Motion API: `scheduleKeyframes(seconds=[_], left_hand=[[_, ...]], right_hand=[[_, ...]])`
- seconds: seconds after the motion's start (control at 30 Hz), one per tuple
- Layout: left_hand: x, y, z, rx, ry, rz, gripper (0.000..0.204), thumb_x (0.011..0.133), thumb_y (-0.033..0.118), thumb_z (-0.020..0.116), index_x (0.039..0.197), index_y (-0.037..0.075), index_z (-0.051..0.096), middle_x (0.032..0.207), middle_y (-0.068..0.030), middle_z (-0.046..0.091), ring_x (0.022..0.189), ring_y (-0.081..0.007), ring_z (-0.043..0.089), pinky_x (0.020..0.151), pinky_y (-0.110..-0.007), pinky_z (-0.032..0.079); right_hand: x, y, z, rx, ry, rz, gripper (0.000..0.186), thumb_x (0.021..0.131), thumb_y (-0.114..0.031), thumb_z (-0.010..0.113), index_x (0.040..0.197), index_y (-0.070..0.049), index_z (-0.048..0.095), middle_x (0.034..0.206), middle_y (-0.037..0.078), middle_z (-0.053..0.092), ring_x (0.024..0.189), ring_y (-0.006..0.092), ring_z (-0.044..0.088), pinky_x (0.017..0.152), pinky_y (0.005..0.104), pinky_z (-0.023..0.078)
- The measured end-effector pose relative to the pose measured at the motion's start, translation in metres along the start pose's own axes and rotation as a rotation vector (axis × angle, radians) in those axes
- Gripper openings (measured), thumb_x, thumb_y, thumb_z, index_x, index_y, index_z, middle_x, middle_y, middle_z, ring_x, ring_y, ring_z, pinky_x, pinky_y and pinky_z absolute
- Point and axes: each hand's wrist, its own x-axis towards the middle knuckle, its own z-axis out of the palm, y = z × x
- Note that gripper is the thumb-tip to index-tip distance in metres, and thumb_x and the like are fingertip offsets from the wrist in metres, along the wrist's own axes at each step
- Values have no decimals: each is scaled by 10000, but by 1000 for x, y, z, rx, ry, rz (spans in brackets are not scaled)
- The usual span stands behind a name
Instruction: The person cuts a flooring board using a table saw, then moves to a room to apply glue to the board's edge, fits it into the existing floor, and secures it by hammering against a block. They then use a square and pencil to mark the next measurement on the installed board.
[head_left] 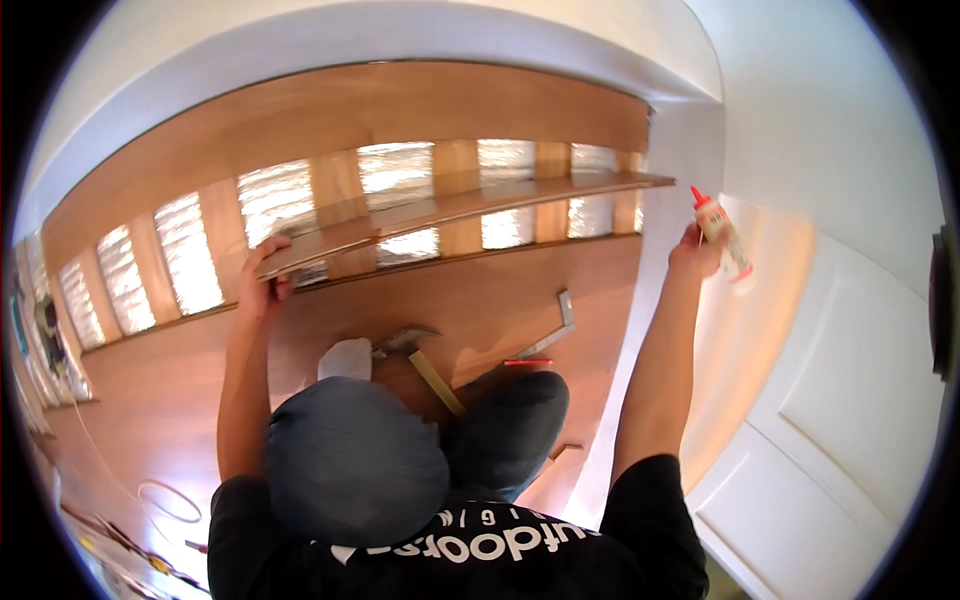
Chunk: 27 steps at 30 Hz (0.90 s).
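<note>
A long, narrow wooden floorboard [440, 208] lies slantwise over a gap in the floor, raised at its left end. There my left hand [264, 283] has its fingers wrapped round the board's end. Off to the right, beside the white wall, my right hand [694, 254] grips a white glue bottle [735, 255] with a red nozzle pointing up and away from me. Beneath the board, wooden battens [335, 185] alternate with strips of shiny foil [396, 168].
Laid boards [170, 365] border the gap on both sides. Near my knees lie a hammer [432, 378], a metal square [567, 312], a red pencil [528, 362] and a wood offcut [566, 451]. A white panelled door [850, 350] stands at right; a looped cord [168, 500] lies at left.
</note>
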Motion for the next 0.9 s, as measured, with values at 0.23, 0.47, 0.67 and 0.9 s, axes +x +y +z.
scheduleKeyframes(seconds=[0.23, 0.47, 0.67, 0.9], left_hand=[[-1, 4, 23, 20, -80, 19, 284, 993, 353, 531, 1032, 120, 688, 640, -4, 522, 459, -90, 409, 411, -232, 304], [-14, 11, 20, 29, -59, -16, 306, 1007, 315, 481, 1066, 80, 668, 640, 3, 536, 481, -91, 445, 429, -236, 324], [-13, 10, 23, 30, -68, -3, 303, 1000, 307, 474, 1069, 86, 669, 674, -1, 554, 508, -82, 454, 444, -236, 332], [-3, 4, 16, 64, -93, 7, 336, 991, 331, 433, 1081, 99, 659, 656, -9, 545, 493, -110, 440, 457, -280, 328]], right_hand=[[-232, -17, 9, 514, -642, 723, 579, 947, -210, 730, 1411, 44, 495, 1414, 208, 589, 1323, 327, 569, 1000, 384, 577], [-422, 41, 40, 68, -994, 766, 467, 962, -88, 671, 1400, -11, 529, 1381, 151, 618, 1229, 271, 643, 999, 436, 591], [-481, 61, 71, -283, -1039, 483, 385, 893, -15, 775, 1241, 16, 616, 1111, 97, 707, 969, 155, 692, 856, 284, 570], [-502, 56, 84, -468, -1092, 343, 389, 905, -118, 801, 1231, 1, 627, 1093, 90, 722, 905, 161, 705, 710, 299, 605]])
